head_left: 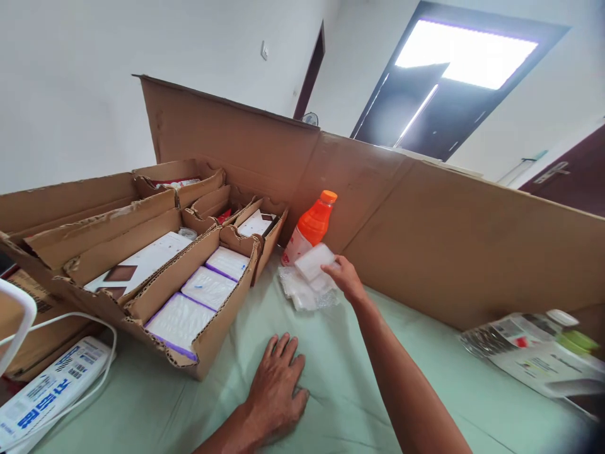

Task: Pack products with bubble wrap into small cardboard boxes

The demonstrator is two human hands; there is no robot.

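Here's my right hand [347,279], thumb and fingers pinching the near edge of a thin, translucent packet [314,261]. That packet sits above crinkled clear plastic [307,295], right in front of the orange bottle [314,222]; whether the two plastics touch, I can't tell. Over on my other side, the left hand [278,386] lies palm down on the green cloth [340,403], fingers spread, nothing seen in its grasp.

Handling notes as we go! I'd want that pinch light but sure: the packet looks flimsy, and a hard squeeze would likely buckle it. A level hold suits it, free of the crinkled plastic, since film like this tends to cling and drag. The left hand could usefully pin the loose stuff from its near side.

Now the obstacles. The bottle crowds the packet's far side, so a push forward might tip it. Behind it rises the tall cardboard wall [425,227], blocking any long reach. On the left, a cardboard bin [227,337] with ragged, corrugated edges holds three white packs [209,287] trimmed in purple; those edges could snag film. Farther left, a white cable [112,356] loops over a white box [59,391] with blue print. Out right, well apart, a jug [543,359] leans near the wall, clear of the hands.
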